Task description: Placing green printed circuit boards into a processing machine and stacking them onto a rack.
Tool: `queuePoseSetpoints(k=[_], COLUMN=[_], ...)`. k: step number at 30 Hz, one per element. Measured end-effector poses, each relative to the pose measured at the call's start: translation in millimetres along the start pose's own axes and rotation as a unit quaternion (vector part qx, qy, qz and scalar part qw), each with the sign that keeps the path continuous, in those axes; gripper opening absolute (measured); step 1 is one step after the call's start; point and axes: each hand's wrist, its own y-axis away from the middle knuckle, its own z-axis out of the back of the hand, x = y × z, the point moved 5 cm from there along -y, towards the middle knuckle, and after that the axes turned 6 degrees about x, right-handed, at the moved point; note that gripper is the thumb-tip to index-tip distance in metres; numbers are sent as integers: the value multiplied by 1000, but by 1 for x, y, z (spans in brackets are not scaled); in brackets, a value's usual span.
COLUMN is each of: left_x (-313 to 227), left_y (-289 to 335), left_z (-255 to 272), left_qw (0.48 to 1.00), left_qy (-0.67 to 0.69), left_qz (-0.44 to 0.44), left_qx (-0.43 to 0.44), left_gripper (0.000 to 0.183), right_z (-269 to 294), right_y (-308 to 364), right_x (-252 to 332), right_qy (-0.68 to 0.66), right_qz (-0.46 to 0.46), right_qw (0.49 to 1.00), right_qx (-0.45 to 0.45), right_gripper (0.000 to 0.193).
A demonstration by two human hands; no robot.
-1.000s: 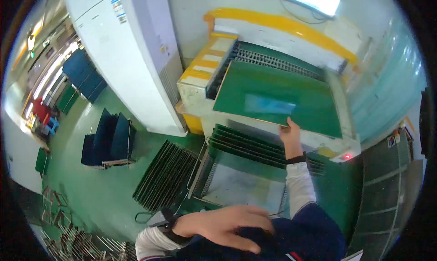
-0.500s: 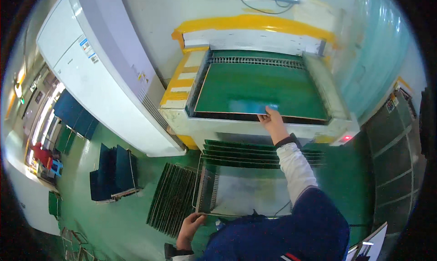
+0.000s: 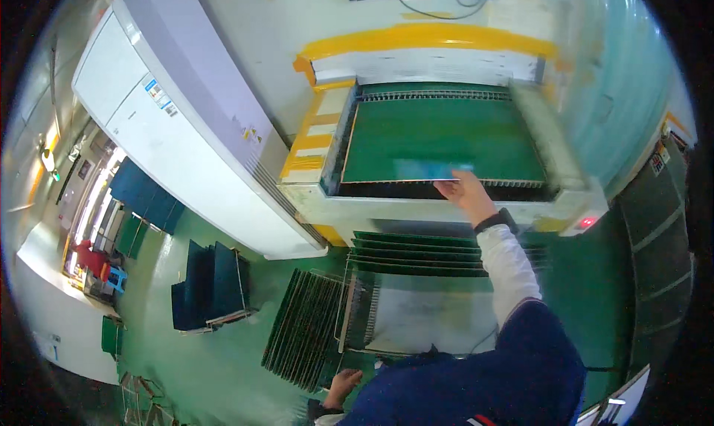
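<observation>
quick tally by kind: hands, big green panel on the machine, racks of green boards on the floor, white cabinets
hands: 2, right hand and left hand
big green panel on the machine: 1
racks of green boards: 2, rack below the machine and slanted rack
white cabinet: 1
total: 6

The green panel (image 3: pixel 446 140) now lies flat and square on the machine bed (image 3: pixel 327 140), no longer tilted. Right hand (image 3: pixel 467 195) rests at its near edge, centre frame. Left hand (image 3: pixel 343 385) has dropped to the lower edge.
</observation>
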Motion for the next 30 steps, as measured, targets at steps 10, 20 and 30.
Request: queuePoseSetpoints(k=[10, 20, 30], left_x=[93, 50, 12], left_y=[-14, 34, 53], left_z=[-7, -29, -39], left_qw=[998, 984, 995], left_qy=[-56, -173, -79], left_qz=[-22, -25, 47], left_qx=[22, 24, 44], left_gripper=[45, 46, 44], right_z=[18, 23, -11], right_y=[-21, -12, 104], right_x=[9, 12, -35], right_qy=[136, 181, 459], right_qz=[-68, -78, -67], right_qw=[988, 980, 886], right_qx=[3, -16, -9], right_gripper=[33, 27, 22])
